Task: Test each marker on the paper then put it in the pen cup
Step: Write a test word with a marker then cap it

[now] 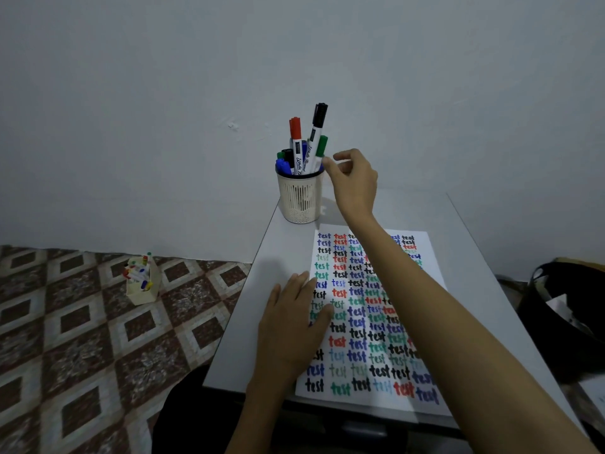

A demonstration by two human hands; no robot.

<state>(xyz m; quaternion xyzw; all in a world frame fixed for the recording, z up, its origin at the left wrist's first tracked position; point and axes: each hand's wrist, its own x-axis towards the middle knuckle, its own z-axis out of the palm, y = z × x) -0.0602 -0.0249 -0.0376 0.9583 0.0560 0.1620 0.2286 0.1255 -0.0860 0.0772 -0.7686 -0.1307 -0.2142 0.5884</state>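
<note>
A cream mesh pen cup (299, 198) stands at the far left corner of the small grey table (248, 322). Several whiteboard markers stick out of it: a red-capped one (295, 132), a black-capped one (319, 117), a green-capped one (320, 149), and blue ones lower down. My right hand (355, 181) hovers just right of the cup's rim, fingers loosely curled, fingertips beside the green-capped marker, holding nothing. My left hand (293, 322) lies flat on the left edge of the white paper (366, 398), which is filled with rows of the word "test" in several colours.
On the patterned floor (82, 339) to the left stands a small cream box (144, 283) with several small markers. A dark bag or bin (563, 319) sits to the right of the table. A plain wall rises right behind the cup.
</note>
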